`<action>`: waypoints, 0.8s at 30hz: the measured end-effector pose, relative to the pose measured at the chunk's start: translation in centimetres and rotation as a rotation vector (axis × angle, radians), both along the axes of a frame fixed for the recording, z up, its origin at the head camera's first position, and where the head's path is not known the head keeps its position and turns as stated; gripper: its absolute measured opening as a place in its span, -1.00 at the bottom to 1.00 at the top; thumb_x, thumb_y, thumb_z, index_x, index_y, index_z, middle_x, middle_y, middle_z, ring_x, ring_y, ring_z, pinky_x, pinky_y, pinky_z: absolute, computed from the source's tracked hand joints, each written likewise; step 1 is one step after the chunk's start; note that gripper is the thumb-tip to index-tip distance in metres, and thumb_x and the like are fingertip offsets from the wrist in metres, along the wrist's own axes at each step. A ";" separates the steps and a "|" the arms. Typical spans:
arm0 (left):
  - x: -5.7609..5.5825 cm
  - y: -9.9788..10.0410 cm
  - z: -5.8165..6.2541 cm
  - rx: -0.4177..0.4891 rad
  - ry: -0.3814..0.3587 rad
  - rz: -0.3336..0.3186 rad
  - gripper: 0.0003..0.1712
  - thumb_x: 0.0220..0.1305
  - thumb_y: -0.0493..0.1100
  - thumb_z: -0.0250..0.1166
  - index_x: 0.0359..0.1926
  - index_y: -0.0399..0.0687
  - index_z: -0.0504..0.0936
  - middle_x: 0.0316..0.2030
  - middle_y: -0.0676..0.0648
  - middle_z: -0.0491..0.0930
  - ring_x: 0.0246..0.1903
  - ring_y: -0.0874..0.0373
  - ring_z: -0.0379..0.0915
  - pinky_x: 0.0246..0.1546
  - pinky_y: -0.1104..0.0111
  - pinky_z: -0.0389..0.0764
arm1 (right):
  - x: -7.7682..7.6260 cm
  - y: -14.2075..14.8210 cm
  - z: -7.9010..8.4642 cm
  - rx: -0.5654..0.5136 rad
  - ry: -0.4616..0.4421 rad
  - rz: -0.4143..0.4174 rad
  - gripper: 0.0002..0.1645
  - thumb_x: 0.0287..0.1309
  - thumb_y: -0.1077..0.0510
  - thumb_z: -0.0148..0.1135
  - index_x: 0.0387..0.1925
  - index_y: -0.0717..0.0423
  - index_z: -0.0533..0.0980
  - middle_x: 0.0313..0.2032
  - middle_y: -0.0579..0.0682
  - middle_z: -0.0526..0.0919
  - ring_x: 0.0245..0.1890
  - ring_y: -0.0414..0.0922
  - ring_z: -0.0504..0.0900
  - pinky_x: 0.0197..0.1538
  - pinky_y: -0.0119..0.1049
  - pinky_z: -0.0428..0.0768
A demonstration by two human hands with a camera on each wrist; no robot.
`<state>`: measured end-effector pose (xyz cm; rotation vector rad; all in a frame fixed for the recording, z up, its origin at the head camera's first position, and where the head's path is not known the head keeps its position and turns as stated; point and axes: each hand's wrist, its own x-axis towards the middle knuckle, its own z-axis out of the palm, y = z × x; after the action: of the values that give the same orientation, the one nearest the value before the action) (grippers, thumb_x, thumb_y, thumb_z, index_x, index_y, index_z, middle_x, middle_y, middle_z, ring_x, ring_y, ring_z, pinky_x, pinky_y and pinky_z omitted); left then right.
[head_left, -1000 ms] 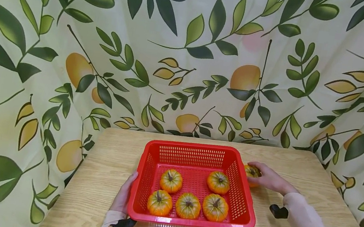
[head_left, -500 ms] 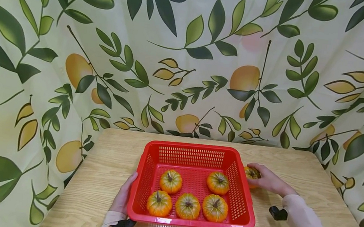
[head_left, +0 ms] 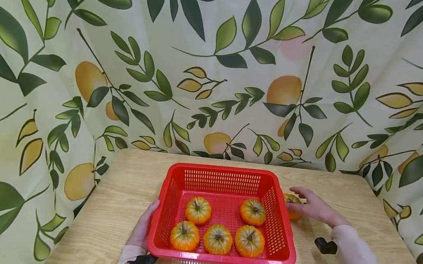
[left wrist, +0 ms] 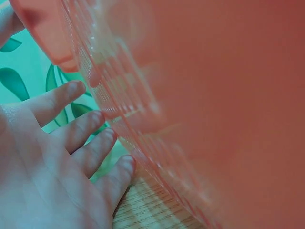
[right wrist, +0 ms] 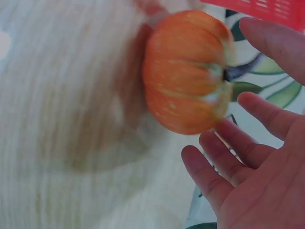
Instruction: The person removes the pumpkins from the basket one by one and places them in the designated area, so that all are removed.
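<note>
A red plastic basket point(head_left: 217, 259) with slotted walls stands mid-table, holding several small orange pumpkins point(head_left: 218, 239). My left hand point(head_left: 143, 227) lies along its left side; the left wrist view has the straight, spread fingers touching the basket wall point(left wrist: 214, 95). One more pumpkin point(head_left: 292, 200) sits on the table just outside the basket's right wall. Around its right side is my right hand point(head_left: 316, 207), thumb and fingers apart. From the right wrist, that pumpkin point(right wrist: 186, 71) shows its dark stem toward my palm, with a gap at the thumb; fingertip contact is hard to tell.
The light wooden table point(head_left: 120, 191) reaches back to a leaf-and-fruit patterned cloth point(head_left: 207, 104), which also hangs at both sides. A dark strap piece point(head_left: 326, 246) juts from my right wrist, another point(head_left: 147, 260) from the left.
My right hand has loosened around the outside pumpkin and shifted slightly right, its thumb and fingers wider apart. The pumpkin stays by the basket. My left hand and the basket look unmoved.
</note>
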<state>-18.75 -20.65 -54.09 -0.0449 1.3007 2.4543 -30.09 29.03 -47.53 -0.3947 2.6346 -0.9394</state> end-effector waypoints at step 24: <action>-0.1 0.0 -0.1 0.008 0.014 -0.002 -0.42 0.52 0.27 -0.14 0.43 0.26 0.32 0.25 0.11 0.55 0.23 0.17 0.47 0.37 0.19 0.43 | -0.6 -0.8 6.5 -0.068 0.118 -0.041 -0.13 0.39 -0.20 0.18 0.49 0.20 0.18 0.44 0.34 0.23 0.39 0.36 0.25 0.24 0.39 0.46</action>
<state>-18.81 -20.66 -54.22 -0.0244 1.2968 2.4624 -30.68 28.26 -41.00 -0.4265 2.7317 -1.0514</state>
